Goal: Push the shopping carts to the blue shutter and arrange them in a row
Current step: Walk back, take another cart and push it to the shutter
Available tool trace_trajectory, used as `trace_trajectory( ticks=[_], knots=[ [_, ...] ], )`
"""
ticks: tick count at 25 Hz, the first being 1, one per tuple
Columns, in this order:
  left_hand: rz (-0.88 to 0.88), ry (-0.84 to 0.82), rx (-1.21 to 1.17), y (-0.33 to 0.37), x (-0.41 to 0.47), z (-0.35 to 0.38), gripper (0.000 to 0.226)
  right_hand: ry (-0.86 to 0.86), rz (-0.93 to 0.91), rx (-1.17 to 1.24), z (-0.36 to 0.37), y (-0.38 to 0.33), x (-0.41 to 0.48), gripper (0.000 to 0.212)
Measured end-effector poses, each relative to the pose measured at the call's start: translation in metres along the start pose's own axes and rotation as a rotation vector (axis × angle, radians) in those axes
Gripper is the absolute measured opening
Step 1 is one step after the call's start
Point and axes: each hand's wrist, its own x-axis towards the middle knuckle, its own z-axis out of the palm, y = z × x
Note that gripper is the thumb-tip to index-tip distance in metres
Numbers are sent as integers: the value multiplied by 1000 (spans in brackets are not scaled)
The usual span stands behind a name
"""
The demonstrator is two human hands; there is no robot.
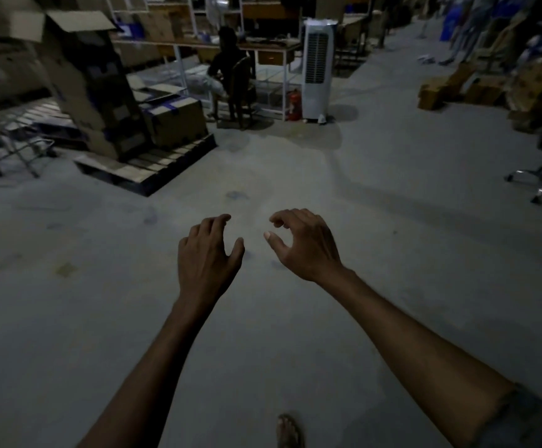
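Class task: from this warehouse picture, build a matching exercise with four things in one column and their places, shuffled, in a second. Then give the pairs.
1. white tower air cooler
2. red fire extinguisher
3. chrome star-shaped chair base
4. sandalled foot

A. far right, on the floor
B. bottom edge
C. upright by the wooden desk, at its right end
D. low, just left of the cooler

Pairs: 1-C, 2-D, 3-A, 4-B

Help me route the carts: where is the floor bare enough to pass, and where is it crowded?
Bare floor stretches between the loaded pallet on the left and the chair base on the right, continuing as an aisle between the air cooler and the cardboard boxes. Crowded: around the pallet and the boxes.
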Motion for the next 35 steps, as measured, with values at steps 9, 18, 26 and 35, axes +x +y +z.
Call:
trace_trajectory(
  ticks=[9, 18, 26, 35],
  knots=[
    [-71, 52, 283, -128, 59, -8, 66, -59, -311, -46, 129, -49, 125, 39],
    [-286, 84, 362, -301, 96, -25, 68, -201, -436, 61, 280, -151, 213, 57],
    [-352, 74, 433, -491, 131, -67, 69, -216, -448, 150, 419, -285, 297, 56],
    [-545, 140, 379, -649, 173, -109, 56, -240, -455, 318, 533, -411, 382, 50]
  ],
)
